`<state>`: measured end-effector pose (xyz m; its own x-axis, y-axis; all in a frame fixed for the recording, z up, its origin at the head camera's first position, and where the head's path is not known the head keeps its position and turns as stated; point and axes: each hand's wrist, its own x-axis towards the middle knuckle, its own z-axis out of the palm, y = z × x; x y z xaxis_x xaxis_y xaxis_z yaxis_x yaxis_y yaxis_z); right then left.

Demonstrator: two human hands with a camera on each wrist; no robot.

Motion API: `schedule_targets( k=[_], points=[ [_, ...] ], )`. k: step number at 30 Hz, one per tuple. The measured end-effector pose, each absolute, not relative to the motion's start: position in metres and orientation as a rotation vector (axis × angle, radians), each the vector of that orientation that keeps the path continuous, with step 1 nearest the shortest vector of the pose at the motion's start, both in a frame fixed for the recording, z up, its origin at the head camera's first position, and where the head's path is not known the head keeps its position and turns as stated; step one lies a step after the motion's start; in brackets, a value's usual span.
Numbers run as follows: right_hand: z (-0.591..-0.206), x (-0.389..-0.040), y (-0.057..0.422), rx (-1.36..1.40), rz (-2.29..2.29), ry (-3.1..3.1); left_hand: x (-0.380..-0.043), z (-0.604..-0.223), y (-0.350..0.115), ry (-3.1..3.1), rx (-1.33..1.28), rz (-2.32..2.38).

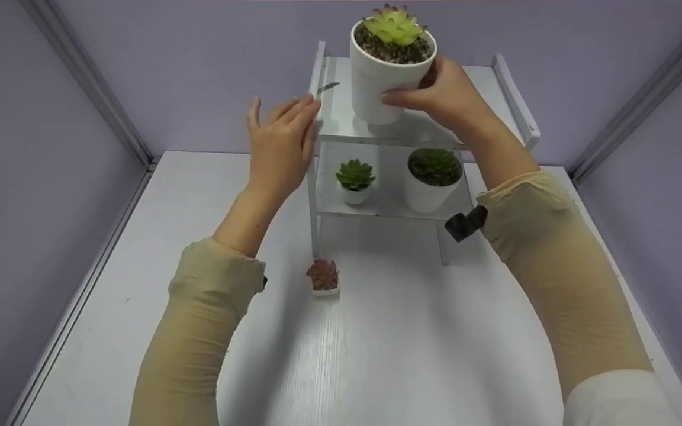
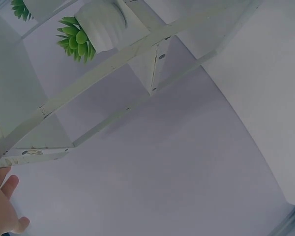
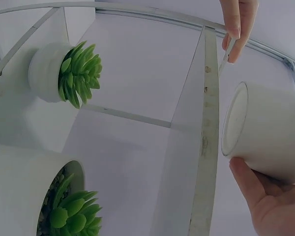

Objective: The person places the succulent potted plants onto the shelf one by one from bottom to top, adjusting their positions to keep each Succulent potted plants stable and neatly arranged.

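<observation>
My right hand [image 1: 456, 97] grips a white pot [image 1: 376, 89] with a light green succulent [image 1: 395, 26] in pebbles, thumb across its near side. In the right wrist view the pot's underside shows, slightly off the top board of a white two-tier shelf [image 1: 477, 142]. At the shelf's left end, my left hand [image 1: 282, 145] pinches the side rail near the front corner, its little finger sticking out. On the lower tier stand a small potted green succulent [image 1: 355, 177] and a larger white pot [image 1: 427, 192] with a dark green succulent.
A small reddish succulent in a square white pot [image 1: 324, 281] stands on the white table [image 1: 376, 355], near the shelf's front left leg. Pale walls [image 1: 187, 71] with metal corner profiles enclose the table. A black strap piece [image 1: 465, 225] hangs from the right cuff.
</observation>
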<state>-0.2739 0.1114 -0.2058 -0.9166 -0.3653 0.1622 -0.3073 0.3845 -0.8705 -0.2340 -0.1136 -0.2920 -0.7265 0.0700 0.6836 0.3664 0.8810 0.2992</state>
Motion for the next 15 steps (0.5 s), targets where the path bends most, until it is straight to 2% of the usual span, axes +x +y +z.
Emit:
schedule_targets(
  k=[15],
  points=[
    [-0.214, -0.285, 0.101, -0.522, -1.544, 2.579, -0.233, -0.292, -0.110, -2.354, -0.310, -0.542]
  ],
)
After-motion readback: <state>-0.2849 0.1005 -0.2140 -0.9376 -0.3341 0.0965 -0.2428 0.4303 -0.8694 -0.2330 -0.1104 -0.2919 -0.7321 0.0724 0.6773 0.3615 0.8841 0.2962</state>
